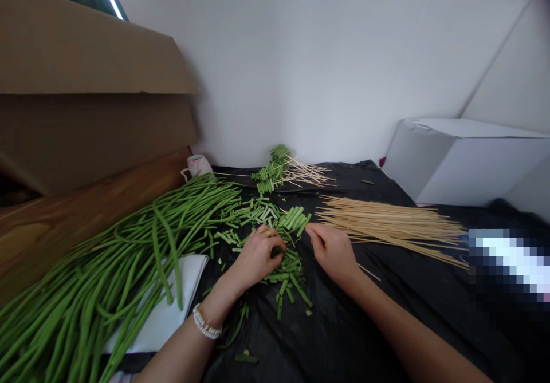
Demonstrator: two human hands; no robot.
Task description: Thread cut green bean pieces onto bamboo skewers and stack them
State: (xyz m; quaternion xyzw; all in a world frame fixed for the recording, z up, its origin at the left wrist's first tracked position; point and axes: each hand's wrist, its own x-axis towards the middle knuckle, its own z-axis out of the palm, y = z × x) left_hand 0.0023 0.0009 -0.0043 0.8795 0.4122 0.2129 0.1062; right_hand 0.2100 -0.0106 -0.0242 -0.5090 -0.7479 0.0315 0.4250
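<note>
My left hand point(256, 255), with a pearl bracelet at the wrist, curls its fingers over a heap of short cut green bean pieces point(289, 268) on black plastic sheeting point(344, 326). My right hand point(332, 249) is closed in a pinch beside it, holding a thin bamboo skewer point(368, 272) whose tip meets a row of bean pieces point(295, 218). Long uncut green beans point(129, 257) lie in a big pile to the left.
A bundle of bare bamboo skewers point(387, 222) lies right of my hands. Finished bean skewers point(279, 171) are stacked by the wall. A cup point(196, 165), cardboard box point(86, 97), white box point(464, 160) and white cutting board point(172, 308) surround the work area.
</note>
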